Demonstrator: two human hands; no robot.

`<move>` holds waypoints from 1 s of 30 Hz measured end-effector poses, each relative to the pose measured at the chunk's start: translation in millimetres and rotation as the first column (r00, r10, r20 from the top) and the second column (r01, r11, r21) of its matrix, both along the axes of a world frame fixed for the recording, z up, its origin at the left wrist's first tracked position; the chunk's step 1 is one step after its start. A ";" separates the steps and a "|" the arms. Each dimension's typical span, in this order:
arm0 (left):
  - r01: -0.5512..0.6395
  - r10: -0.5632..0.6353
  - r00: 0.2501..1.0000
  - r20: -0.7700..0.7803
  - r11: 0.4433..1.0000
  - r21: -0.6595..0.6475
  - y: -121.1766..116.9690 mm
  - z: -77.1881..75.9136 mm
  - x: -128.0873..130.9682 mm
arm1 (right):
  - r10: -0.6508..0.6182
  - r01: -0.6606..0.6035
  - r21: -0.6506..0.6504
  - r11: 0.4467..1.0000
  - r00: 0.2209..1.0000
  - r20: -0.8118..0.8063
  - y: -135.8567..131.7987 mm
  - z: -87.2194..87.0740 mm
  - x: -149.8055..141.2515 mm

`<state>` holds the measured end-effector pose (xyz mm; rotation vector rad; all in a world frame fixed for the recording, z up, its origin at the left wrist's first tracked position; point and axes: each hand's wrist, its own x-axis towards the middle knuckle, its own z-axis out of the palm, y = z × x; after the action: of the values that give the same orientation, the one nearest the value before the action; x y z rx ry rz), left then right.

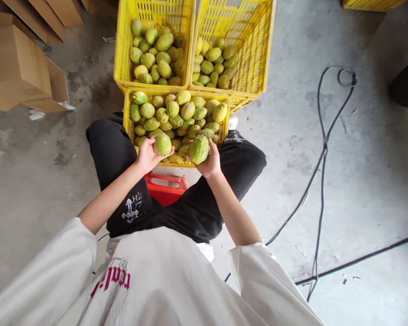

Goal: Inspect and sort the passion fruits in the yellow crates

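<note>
My left hand [147, 156] is closed around a smooth yellow-green lemon [162, 144], fingers under it and thumb at its side. A greener, bumpier lemon [198, 150] rests in my right hand [211, 162], gripped between thumb and fingers. Both hands are over the near edge of a yellow plastic crate [126, 108] between my knees. It is filled with green and yellow lemons [172, 109]. The two held lemons are apart from each other.
Behind stand two taller yellow crates, the left one [117, 54] and the right one [268, 50], with lemons in each. A red plastic object [166, 192] with a handle slot lies between my legs. Cardboard boxes [23, 68] stand at left; black cables [323, 149] cross the floor at right.
</note>
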<state>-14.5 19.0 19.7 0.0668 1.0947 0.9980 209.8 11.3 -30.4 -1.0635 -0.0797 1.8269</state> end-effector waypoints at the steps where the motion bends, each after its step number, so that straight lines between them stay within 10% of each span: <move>1: -0.003 0.003 1.000 -0.005 1.000 -0.003 0.0 -1.3 0.3 | 0.011 -0.011 0.023 1.000 1.000 -0.003 -0.7 -0.2 1.1; 30: 0.045 -0.044 0.999 0.028 0.998 -0.048 0.6 -4.9 -1.0 | 0.082 -0.076 0.106 0.991 0.995 -0.049 -2.7 5.2 -3.1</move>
<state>-15.5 19.6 14.9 0.0378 1.0882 0.9297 206.7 8.6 -25.2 -0.9499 -0.1859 1.8994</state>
